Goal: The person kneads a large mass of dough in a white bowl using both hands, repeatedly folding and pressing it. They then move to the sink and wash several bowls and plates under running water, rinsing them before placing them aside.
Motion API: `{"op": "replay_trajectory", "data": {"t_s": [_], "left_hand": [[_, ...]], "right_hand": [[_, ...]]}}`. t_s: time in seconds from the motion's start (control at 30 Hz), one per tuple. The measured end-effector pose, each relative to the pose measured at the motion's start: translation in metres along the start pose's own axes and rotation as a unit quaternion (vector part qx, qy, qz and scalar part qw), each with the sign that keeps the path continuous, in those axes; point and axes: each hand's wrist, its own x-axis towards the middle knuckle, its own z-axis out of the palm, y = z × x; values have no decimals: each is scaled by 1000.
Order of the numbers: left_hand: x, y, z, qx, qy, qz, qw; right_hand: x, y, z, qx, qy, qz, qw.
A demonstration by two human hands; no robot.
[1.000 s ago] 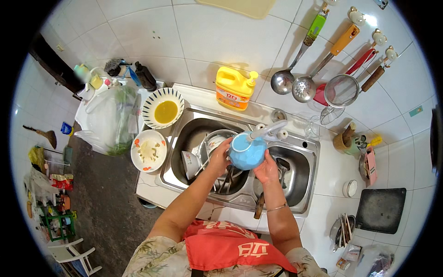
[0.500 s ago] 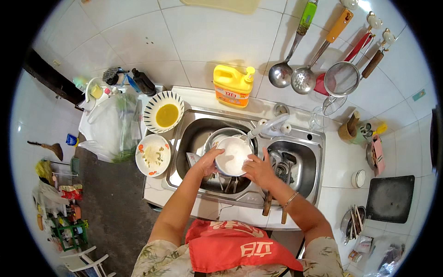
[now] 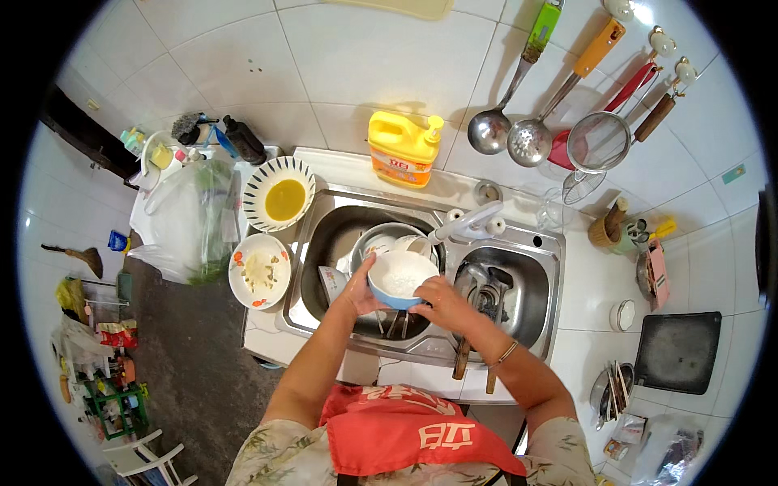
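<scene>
Over the left basin of the steel sink (image 3: pixel 320 231) I hold a bowl (image 3: pixel 400 274), white inside and blue outside. My left hand (image 3: pixel 362 290) grips its left side, thumb up by the rim. On its lower right edge lies my right hand (image 3: pixel 444 304), fingers bent over the rim and partly hiding it. The bowl tips slightly, so its blue outer wall shows on my side. Behind and below it, a metal basin (image 3: pixel 366 243) with dishes in it sits in the sink. The white faucet (image 3: pixel 470 223) reaches close to the bowl's far right edge.
Left of the sink stand a striped bowl of yellow liquid (image 3: pixel 285 200) and a plate with food scraps (image 3: pixel 259 272). A yellow detergent jug (image 3: pixel 403 150) is behind the sink. Handled utensils (image 3: pixel 489 301) fill part of the right basin. Ladles (image 3: pixel 489 131) and strainers hang on the wall.
The bowl has tilted, and more of its blue outside now shows. My right hand has shifted along the rim, its fingers more curled. The whole view has moved slightly.
</scene>
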Motion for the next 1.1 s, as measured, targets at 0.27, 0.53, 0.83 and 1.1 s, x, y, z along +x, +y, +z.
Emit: {"op": "replay_trajectory", "data": {"t_s": [0.27,0.53,0.83,1.1], "left_hand": [[6,-16,17,-75,3,150,986],[27,-39,16,-79,3,157,984],[36,-70,-2,-28,170,81,982],[2,-15,-163,397,546,422,605]], "right_hand": [[4,11,18,785,83,185,586],[-25,18,15,837,107,201,498],[-62,24,22,820,90,205,526],[-58,30,37,843,85,225,481]]}}
